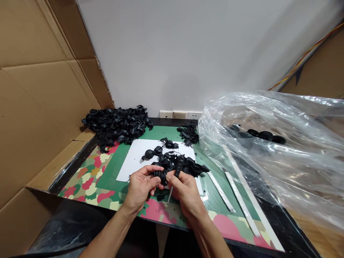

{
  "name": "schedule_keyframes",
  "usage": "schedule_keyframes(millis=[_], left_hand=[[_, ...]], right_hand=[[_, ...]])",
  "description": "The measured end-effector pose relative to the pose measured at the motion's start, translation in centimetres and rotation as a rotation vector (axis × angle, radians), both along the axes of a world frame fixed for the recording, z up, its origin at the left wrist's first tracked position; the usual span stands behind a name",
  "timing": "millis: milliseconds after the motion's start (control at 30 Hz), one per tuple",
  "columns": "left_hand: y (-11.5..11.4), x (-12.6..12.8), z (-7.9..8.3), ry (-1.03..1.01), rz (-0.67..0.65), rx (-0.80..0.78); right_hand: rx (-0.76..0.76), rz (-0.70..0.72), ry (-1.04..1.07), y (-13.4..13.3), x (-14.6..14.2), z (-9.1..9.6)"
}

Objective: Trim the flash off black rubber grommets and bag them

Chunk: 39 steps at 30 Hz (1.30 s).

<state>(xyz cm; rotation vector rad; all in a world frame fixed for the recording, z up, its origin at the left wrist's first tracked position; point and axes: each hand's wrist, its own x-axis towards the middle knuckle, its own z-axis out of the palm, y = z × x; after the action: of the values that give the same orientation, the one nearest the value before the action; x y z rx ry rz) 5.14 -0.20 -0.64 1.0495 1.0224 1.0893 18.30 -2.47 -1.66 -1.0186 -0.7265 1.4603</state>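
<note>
My left hand [142,184] is closed, its thumb and fingers round a black ribbed rubber part [160,176]. Close beside it, my right hand [185,190] grips a slim tool with a black handle [179,165]; its narrow pale tip [170,195] points down toward me. Fingers hide the tool's middle, so its exact kind is unclear. The right fingertips meet the rubber part's edge. Just beyond both hands, a loose heap of black rubber parts [195,167] lies on a white sheet [127,163], with a rounded black piece [148,154] at its left.
A large pile of black rubber pieces [118,123] sits back left, a smaller pile [189,133] back right. Two white strips [243,204] lie on the green mat [215,206]. A clear plastic bag [268,161] holding black round parts spreads rightward. Cardboard [45,89] walls the left.
</note>
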Motion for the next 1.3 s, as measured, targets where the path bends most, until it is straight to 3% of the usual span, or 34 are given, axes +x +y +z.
schedule_keyframes(millis=[700, 933, 1067, 1167, 1300], left_hand=[[-0.4, -0.2, -0.8, 0.045, 0.072, 0.193], [-0.6, -0.5, -1.2, 0.128, 0.126, 0.349], [-0.8, -0.7, -1.1, 0.159, 0.199, 0.330], [-1.0, -1.0, -0.9, 0.228, 0.188, 0.341], [-1.3, -1.4, -1.0, 0.391, 0.165, 0.476]], right_hand=[[-0.027, -0.054, -0.030, -0.1, -0.1, -0.6], [0.007, -0.060, -0.102, -0.5, -0.1, -1.1], [0.009, -0.017, -0.130, -0.9, -0.4, -1.2], [0.022, 0.004, -0.112, -1.0, -0.4, -1.2], [0.055, -0.062, -0.114, -0.7, -0.3, -1.2]])
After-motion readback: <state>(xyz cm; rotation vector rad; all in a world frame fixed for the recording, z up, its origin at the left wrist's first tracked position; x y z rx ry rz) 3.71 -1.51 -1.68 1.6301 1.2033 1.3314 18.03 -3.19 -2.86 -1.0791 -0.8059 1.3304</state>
